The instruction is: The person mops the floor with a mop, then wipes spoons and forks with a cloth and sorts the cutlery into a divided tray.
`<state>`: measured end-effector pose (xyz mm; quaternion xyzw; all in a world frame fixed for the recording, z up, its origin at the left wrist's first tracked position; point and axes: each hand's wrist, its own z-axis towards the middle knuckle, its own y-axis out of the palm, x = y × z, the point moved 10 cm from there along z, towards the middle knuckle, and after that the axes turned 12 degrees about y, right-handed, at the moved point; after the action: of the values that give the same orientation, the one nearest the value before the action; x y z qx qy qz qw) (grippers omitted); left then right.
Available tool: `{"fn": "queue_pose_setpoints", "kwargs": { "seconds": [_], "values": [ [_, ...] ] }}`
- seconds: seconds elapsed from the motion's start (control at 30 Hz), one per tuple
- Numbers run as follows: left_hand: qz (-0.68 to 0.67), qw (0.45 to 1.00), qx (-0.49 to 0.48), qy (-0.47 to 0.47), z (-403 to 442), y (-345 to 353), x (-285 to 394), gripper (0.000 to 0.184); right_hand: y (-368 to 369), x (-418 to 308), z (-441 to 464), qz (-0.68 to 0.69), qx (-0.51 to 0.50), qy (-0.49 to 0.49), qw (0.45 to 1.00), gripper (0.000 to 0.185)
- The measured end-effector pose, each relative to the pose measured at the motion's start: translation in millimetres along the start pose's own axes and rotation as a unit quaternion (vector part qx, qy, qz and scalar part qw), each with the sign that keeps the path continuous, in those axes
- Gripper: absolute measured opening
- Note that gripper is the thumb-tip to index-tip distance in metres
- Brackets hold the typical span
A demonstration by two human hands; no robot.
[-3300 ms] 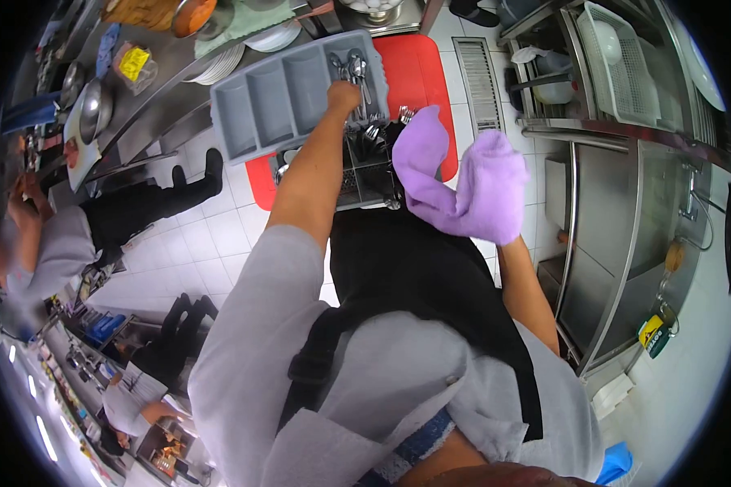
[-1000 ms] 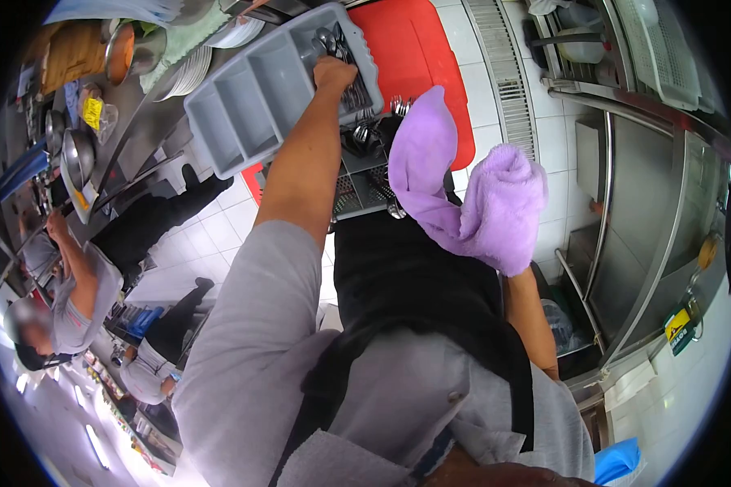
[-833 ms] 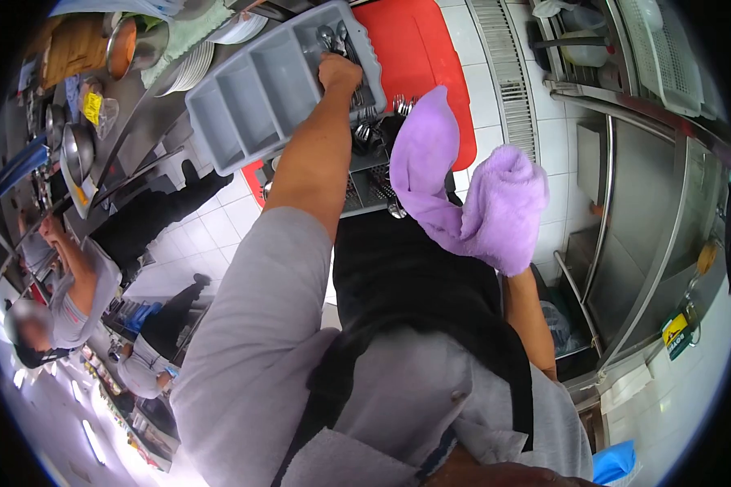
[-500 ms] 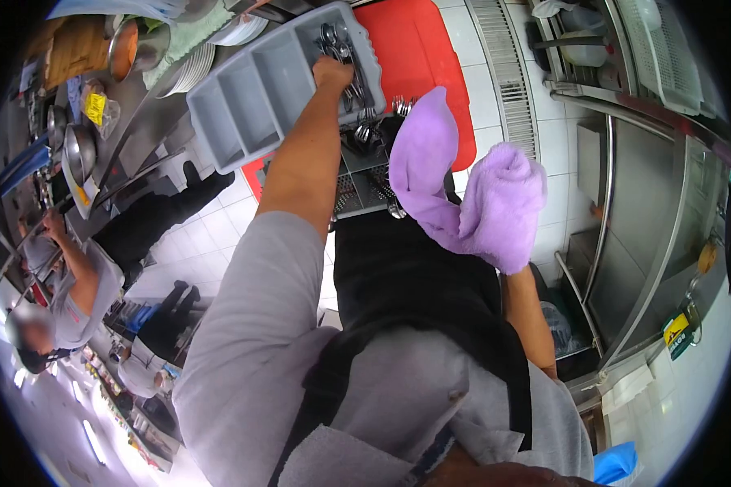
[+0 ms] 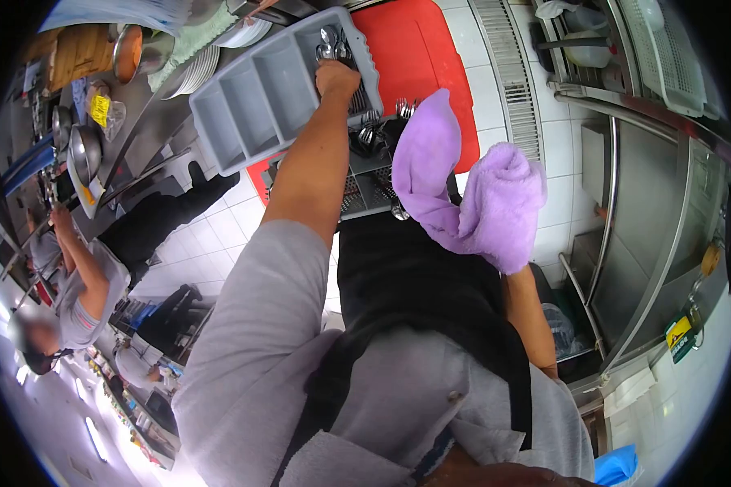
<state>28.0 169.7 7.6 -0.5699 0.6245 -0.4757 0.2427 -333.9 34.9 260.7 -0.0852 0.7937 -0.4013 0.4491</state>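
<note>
My left hand (image 5: 337,79) reaches into the right-hand compartment of a grey cutlery tray (image 5: 288,77). Its fingers are closed around metal spoons (image 5: 328,40), whose bowls stick out beyond the hand. A fluffy purple cloth (image 5: 503,207) covers my right hand, which grips it out of sight, and one end of the cloth flops over to the left. Below the tray is a dark divided cutlery basket (image 5: 369,188). Several forks (image 5: 368,134) lie by the basket's upper edge, partly behind the cloth.
A red lid or board (image 5: 418,57) lies beneath the tray. Stacked white plates (image 5: 199,71) and metal bowls (image 5: 84,152) sit on the left counter. A steel rack (image 5: 625,105) stands at right, beside a floor drain (image 5: 508,77). Another person (image 5: 89,284) works at far left.
My left hand has shifted slightly within the tray's compartment, and more spoon bowls show above it. The purple cloth has barely moved.
</note>
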Motion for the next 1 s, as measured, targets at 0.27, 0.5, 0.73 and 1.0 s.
{"fn": "queue_pose_setpoints", "kwargs": {
  "seconds": [0.27,0.5,0.73,1.0],
  "values": [
    [-0.002,1.000,-0.006,0.015,4.0,6.3,2.9,0.067,-6.2,-6.5,1.4,0.015,-0.009,0.005,1.000,0.049],
    [-0.045,0.999,0.010,0.014,19.2,14.8,-9.1,0.072,-9.9,-11.3,-1.2,0.025,-0.012,0.010,1.000,0.049],
    [-0.070,0.991,0.061,0.093,3.3,-5.3,3.3,0.073,-7.0,-3.9,-7.1,0.036,-0.011,0.023,0.999,0.049],
    [0.033,0.998,0.039,0.039,-13.9,-23.5,17.1,0.070,-19.4,-24.8,5.8,-0.004,-0.021,0.006,1.000,0.049]
  ]
}}
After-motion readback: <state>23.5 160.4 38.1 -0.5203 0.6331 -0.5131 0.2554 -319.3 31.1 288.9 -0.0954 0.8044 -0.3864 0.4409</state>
